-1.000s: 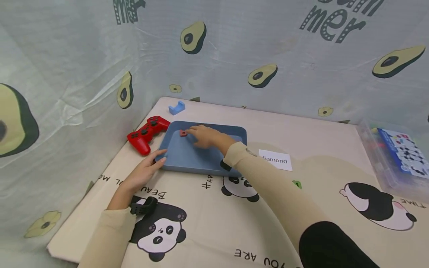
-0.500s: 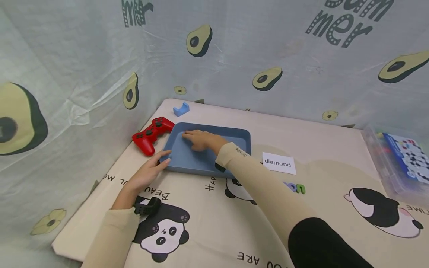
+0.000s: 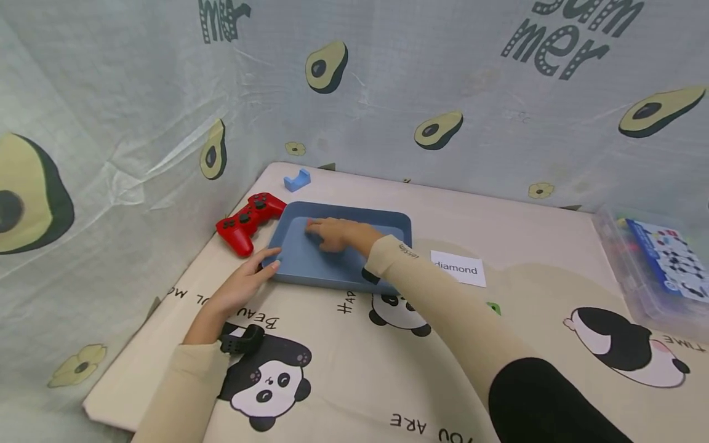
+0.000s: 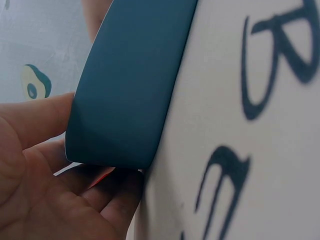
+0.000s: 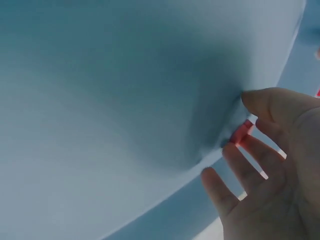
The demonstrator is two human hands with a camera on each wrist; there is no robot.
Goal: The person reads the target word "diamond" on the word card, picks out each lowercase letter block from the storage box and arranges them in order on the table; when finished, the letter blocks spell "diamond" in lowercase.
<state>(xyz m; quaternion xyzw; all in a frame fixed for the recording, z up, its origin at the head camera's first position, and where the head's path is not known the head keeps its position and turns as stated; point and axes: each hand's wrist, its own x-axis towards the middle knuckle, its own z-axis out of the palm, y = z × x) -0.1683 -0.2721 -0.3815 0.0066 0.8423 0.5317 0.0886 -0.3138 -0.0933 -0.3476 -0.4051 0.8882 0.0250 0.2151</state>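
A shallow blue tray (image 3: 288, 264) lies on the table in the head view. My left hand (image 3: 242, 284) grips its near left corner, fingers wrapped about the outer wall in the left wrist view. Over the tray floor reaches my right hand (image 3: 331, 234), palm down with fingers loosely bent. Its fingertips touch a small red letter-like piece (image 5: 241, 132), which lies on the tray floor beside the far left wall. Most of that piece is hidden by the fingers in the head view. The thumb stands apart from it in the right wrist view.
A red game controller (image 3: 250, 221) lies left of the tray, with a small blue stand (image 3: 297, 180) behind it. Right of the tray are a card reading "diamond" (image 3: 458, 268) and a green letter (image 3: 495, 307), partly behind the sleeve. A clear plastic box (image 3: 637, 277) stands far right.
My right fingers first touch the red piece's right side, then cover it, and now a bit of red shows at the fingertips. My left hand keeps its grip on the tray corner.
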